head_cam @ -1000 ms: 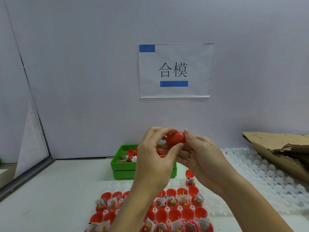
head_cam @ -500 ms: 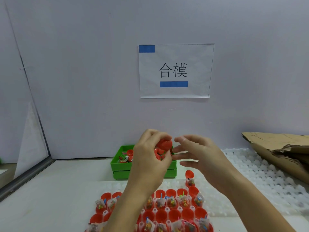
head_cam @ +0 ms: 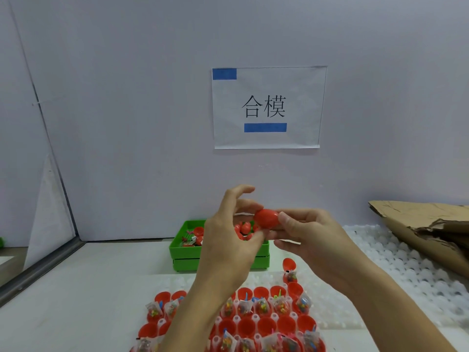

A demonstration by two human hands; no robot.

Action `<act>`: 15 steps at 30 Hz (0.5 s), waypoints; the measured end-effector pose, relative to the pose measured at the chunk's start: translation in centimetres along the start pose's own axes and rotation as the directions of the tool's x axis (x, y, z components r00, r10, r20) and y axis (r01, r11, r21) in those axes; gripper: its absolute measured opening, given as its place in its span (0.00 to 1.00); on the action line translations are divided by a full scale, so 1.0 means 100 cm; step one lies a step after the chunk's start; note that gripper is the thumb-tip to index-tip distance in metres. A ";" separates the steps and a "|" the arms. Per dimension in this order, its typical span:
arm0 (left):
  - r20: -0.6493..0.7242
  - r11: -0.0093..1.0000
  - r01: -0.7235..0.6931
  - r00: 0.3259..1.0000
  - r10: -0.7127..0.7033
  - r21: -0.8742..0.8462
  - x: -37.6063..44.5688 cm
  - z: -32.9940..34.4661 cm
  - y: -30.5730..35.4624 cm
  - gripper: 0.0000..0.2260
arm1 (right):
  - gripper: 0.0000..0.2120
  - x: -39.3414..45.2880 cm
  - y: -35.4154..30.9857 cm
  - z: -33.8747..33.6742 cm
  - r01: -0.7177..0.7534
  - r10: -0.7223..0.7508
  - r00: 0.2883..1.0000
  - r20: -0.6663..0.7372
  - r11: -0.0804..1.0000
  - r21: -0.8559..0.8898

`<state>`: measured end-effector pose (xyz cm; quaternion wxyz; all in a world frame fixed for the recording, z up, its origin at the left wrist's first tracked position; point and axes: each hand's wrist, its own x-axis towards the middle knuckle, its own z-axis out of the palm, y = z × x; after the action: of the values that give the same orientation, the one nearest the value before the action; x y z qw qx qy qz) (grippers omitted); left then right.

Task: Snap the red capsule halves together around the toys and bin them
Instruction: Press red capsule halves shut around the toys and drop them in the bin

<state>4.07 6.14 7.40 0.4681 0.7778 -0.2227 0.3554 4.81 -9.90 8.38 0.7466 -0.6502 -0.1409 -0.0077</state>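
Red capsule (head_cam: 266, 218) pinched by both grips above green bin (head_cam: 182, 252); white table (head_cam: 88, 288), paper sign (head_cam: 266, 107) on wall.

We face a plain pale wall (head_cam: 127, 97) with a white paper sign (head_cam: 267, 107) taped to it, bearing black characters and two blue strips. A second panel (head_cam: 15, 123) angles in at left. Torn cardboard (head_cam: 426, 229) lies at right on the white tabletop (head_cam: 88, 288).
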 end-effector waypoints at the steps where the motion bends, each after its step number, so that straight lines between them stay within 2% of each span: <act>1: 0.011 1.000 -0.007 1.000 0.007 0.018 0.000 0.000 0.000 0.27 | 0.12 0.000 0.000 0.000 0.001 -0.001 1.000 0.006 1.000 0.008; 5: 0.012 1.000 0.007 1.000 -0.008 0.028 -0.002 0.001 -0.002 0.12 | 0.17 0.000 -0.002 0.001 -0.007 0.007 1.000 -0.004 1.000 -0.024; 8: 0.044 0.983 0.167 0.985 -0.164 -0.070 0.000 0.002 -0.004 0.05 | 0.12 0.002 0.000 -0.001 0.023 -0.044 0.995 -0.087 0.973 -0.231; 10: 0.105 0.936 0.308 0.950 -0.293 -0.170 0.001 0.003 -0.006 0.01 | 0.10 0.001 0.000 -0.004 0.062 -0.085 0.994 -0.063 0.949 -0.308; 13: 0.222 0.810 0.496 0.868 -0.445 -0.313 0.001 0.005 -0.010 0.05 | 0.15 -0.003 0.000 -0.007 0.172 -0.167 0.985 0.050 0.882 -0.439; 15: 0.260 0.752 0.545 0.838 -0.480 -0.370 0.001 0.006 -0.011 0.07 | 0.17 -0.005 0.001 -0.005 0.248 -0.248 0.966 0.070 0.823 -0.510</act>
<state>5.09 6.09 6.65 0.6892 0.7102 -0.1073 0.0962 4.42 -10.48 8.07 0.5380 -0.8020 -0.2172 -0.1417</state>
